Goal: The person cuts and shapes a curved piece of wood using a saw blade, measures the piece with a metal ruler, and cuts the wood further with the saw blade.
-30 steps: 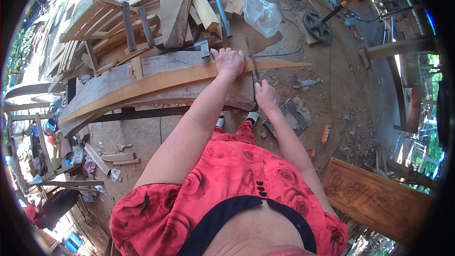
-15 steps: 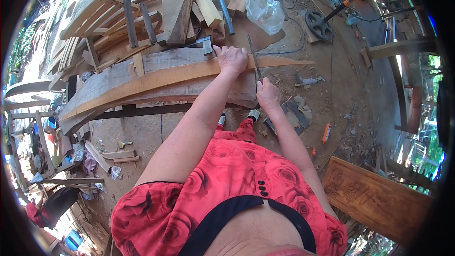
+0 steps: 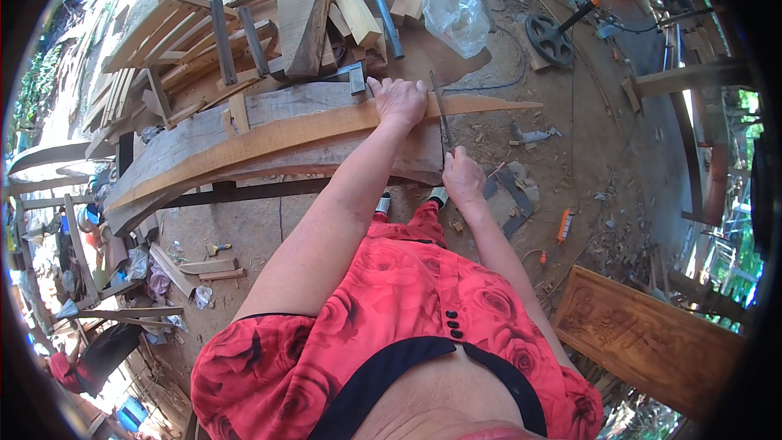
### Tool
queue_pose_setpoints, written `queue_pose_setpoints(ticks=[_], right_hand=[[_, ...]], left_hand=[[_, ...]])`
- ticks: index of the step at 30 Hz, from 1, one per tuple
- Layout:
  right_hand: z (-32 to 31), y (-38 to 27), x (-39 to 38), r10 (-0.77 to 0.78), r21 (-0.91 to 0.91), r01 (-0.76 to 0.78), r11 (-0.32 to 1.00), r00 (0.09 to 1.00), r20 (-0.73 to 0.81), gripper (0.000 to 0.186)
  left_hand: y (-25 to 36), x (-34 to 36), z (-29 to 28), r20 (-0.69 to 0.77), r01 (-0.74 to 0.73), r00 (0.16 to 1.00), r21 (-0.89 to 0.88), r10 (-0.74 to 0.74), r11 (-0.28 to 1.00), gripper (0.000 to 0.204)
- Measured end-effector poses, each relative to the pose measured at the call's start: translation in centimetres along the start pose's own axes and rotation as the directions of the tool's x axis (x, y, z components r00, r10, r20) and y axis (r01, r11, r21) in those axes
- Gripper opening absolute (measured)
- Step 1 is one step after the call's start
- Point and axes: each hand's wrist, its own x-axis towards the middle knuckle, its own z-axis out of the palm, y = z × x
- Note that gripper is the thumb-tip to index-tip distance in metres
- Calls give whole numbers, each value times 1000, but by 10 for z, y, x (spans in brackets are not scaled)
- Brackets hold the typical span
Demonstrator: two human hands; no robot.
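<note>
A long, tapering strip of light brown wood (image 3: 301, 129) lies along a thick grey plank (image 3: 204, 122), its thin end reaching past the plank's right edge. My left hand (image 3: 399, 100) grips the strip near that edge, fingers curled forward over it. In my closed right hand (image 3: 464, 175) is a tool with a long, narrow dark blade (image 3: 442, 114). It stands across the strip just right of my left hand; whether it is a saw or a file I cannot tell. Close to my left fingers sits a metal square (image 3: 356, 77).
Beyond the plank lie a hammer (image 3: 387, 20), wood blocks (image 3: 356, 14), a clear plastic bag (image 3: 456, 18) and stacked slatted wood (image 3: 155, 33). A black wheel (image 3: 549, 41) is at far right. A carved wooden panel (image 3: 643, 342) lies at near right.
My right hand has drawn back toward my body and slightly right, and the dark blade has slid with it. My left hand keeps its hold on the strip.
</note>
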Motion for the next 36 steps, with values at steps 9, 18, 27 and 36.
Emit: queue_pose_setpoints(ticks=[9, 18, 27, 36], right_hand=[[-2, -10, 29, -22, 39, 24, 999, 999, -46, 24], [-10, -7, 15, -14, 14, 14, 1000, 1000, 24, 23], [-7, 7, -12, -9, 31, 8, 999, 999, 49, 24], [0, -1, 7, -40, 38, 42, 998, 997, -66, 24]], left_hand=[[5, 0, 2, -21, -21, 1000, 64, 22, 998, 47], [4, 2, -2, -2, -23, 1000, 60, 23, 998, 47], [-2, 1, 4, -47, 10, 999, 70, -7, 997, 48], [1, 4, 5, -24, -25, 999, -4, 25, 1000, 47]])
